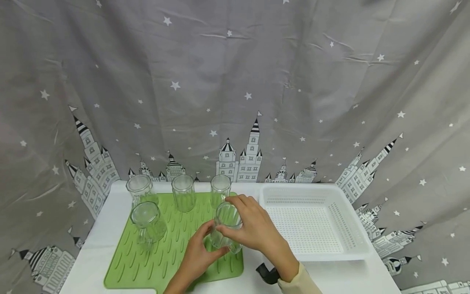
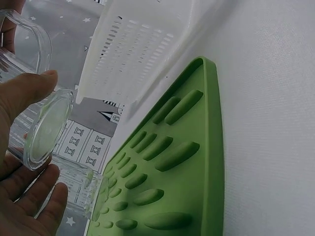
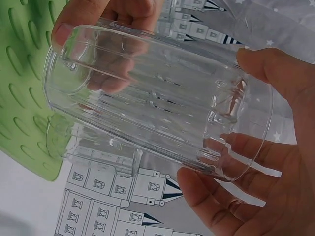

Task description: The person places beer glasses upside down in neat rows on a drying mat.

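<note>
Both my hands hold one clear glass mug (image 1: 228,216) with ribbed sides, over the right part of a green drying mat (image 1: 172,261). My left hand (image 1: 200,251) grips it near the base, thumb on one side and fingers on the other. At the rim end, my right hand (image 1: 253,224) holds it between thumb and fingers. The left wrist view shows the mug's thick base (image 2: 49,129) and its handle (image 2: 34,37). In the right wrist view the mug (image 3: 157,98) lies across between the left fingers (image 3: 81,14) and the right hand (image 3: 275,118).
Several more glass mugs stand on the mat: a back row with a left mug (image 1: 139,192), a middle mug (image 1: 183,196) and a right mug (image 1: 220,185), plus a front-left mug (image 1: 148,222). A white perforated basket (image 1: 352,257) sits at right. Behind hangs a grey curtain (image 1: 227,81).
</note>
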### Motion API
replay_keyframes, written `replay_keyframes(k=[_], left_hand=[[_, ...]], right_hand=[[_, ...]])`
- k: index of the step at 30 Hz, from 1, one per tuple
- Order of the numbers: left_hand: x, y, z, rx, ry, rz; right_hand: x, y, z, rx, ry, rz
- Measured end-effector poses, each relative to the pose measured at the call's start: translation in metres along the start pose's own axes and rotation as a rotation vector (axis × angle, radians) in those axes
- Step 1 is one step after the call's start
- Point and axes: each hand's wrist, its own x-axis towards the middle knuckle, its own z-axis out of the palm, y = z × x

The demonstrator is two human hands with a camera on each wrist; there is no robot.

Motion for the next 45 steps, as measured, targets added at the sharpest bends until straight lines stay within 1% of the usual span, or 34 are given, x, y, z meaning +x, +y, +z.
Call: replay_keyframes(k=[8,10,14,17,20,25,27,30,32,34,36,41,45], left_hand=[[0.0,-0.003,-0.003,0.032,0.0,-0.016],[0.0,-0.004,-0.006,0.039,0.017,-0.013],[0.0,-0.005,-0.013,0.046,0.047,-0.001],[0.0,-0.002,-0.02,0.054,0.055,0.021],[0.001,0.002,-0.026,0.063,0.07,0.062],[0.001,0.01,-0.04,0.074,0.083,0.113],[0.002,0.014,-0.046,0.069,0.091,0.134],[0.004,0.02,-0.054,0.064,0.109,0.178],[0.005,0.024,-0.056,0.062,0.117,0.204],[0.007,0.027,-0.057,0.069,0.12,0.217],[0.007,0.028,-0.058,0.081,0.128,0.213],[0.006,0.026,-0.058,0.087,0.145,0.163],[0.006,0.024,-0.057,0.086,0.145,0.136]], right_hand=[[-0.001,0.001,-0.001,0.025,-0.029,0.009],[-0.002,0.002,-0.003,0.056,-0.05,0.019],[-0.005,0.009,-0.006,0.16,-0.094,0.047],[-0.007,0.017,-0.007,0.227,-0.124,0.078],[-0.01,0.025,-0.006,0.282,-0.156,0.124],[-0.015,0.035,-0.002,0.343,-0.2,0.189],[-0.016,0.038,0.0,0.355,-0.211,0.198],[-0.018,0.041,0.001,0.352,-0.205,0.19],[-0.019,0.043,0.001,0.346,-0.192,0.179],[-0.019,0.044,0.0,0.338,-0.181,0.172],[-0.02,0.045,0.0,0.334,-0.173,0.167],[-0.021,0.047,0.001,0.322,-0.169,0.168],[-0.022,0.047,0.002,0.313,-0.165,0.175]])
